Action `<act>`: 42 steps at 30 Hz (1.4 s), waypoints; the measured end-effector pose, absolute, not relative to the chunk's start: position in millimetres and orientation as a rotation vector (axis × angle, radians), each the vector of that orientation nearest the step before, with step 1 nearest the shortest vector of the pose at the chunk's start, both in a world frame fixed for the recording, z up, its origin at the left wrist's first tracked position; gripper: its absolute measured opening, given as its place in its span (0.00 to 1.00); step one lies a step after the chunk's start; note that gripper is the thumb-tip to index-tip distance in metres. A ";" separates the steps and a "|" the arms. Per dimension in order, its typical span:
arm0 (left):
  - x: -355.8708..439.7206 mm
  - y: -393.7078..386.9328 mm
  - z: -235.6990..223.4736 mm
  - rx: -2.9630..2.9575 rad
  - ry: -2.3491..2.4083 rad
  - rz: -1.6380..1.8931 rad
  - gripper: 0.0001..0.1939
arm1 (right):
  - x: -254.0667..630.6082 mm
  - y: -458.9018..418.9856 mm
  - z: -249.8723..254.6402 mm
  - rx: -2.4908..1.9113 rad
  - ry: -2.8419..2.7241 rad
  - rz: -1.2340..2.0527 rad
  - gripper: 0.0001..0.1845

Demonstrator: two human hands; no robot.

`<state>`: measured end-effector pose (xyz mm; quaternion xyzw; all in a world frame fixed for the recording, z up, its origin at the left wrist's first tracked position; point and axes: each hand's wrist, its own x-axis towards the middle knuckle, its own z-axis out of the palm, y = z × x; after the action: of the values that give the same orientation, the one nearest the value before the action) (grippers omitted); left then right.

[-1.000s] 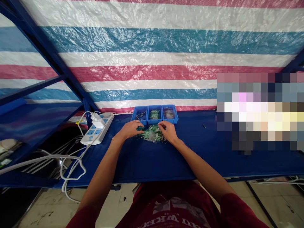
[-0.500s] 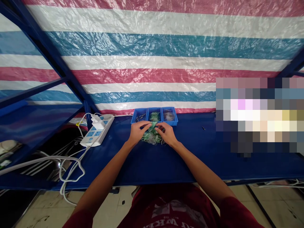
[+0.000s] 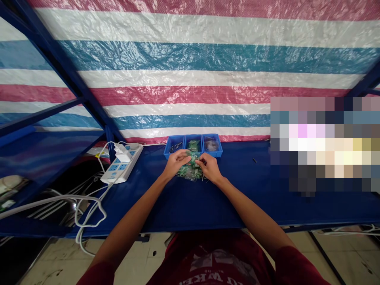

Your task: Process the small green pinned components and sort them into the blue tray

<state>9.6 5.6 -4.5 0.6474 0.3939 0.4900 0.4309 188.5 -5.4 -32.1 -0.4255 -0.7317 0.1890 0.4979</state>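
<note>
Grip: the left hand and the right hand are both drawn to a narrow pinch, thumb toward fingers, apparently on one green packet. The exact contact at the fingertips is too small to confirm. The packet is located between the two hands, over the far part of a pile of packets and just in front of the middle bin.

Step in hand, as judged: a single packet is being handled with both hands. The next move, in this inspector's judgement, calls for a secure pinch on each side and enough clearance that neighbouring packets are not dragged along.

Slim dark pieces lie at the pile's right edge, near the right hand. Beyond the hands, three blue bins stand side by side: the left bin contains thin dark rods, the middle bin green packets, the right bin clear packets.

Outlying: one small dark piece lies on the blue table, well apart to the right. A white power strip with an adapter plugged in lies to the left. Striped sheeting hangs behind. The area at far right is pixelated and cannot be assessed.
</note>
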 end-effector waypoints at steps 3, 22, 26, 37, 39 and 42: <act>11.1 6.0 -6.7 1.569 0.964 1.086 0.18 | 187.2 -6.7 -32.1 -1.032 -1.800 0.457 0.18; 6.9 11.8 -10.8 1.725 1.097 1.204 0.16 | 188.1 -5.4 -30.7 -1.054 -1.591 0.777 0.15; 10.5 10.3 -12.2 1.642 1.044 1.286 0.18 | 187.6 -4.6 -30.6 -0.998 -1.507 0.944 0.14; 12.7 2.9 -12.8 1.890 1.051 1.147 0.19 | 188.1 -12.2 -24.1 -0.990 -1.701 0.499 0.11; 11.8 3.0 -12.0 1.888 1.037 1.185 0.21 | 187.3 -13.7 -24.2 -1.003 -1.677 0.523 0.14; 11.8 2.4 -8.8 1.813 0.951 1.192 0.29 | 187.8 -14.9 -24.7 -1.011 -1.638 0.563 0.19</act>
<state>11.8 2.4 -8.8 0.7090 0.3719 0.4661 0.3765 187.8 -14.9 -24.7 -0.4249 -0.6884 0.2367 0.5381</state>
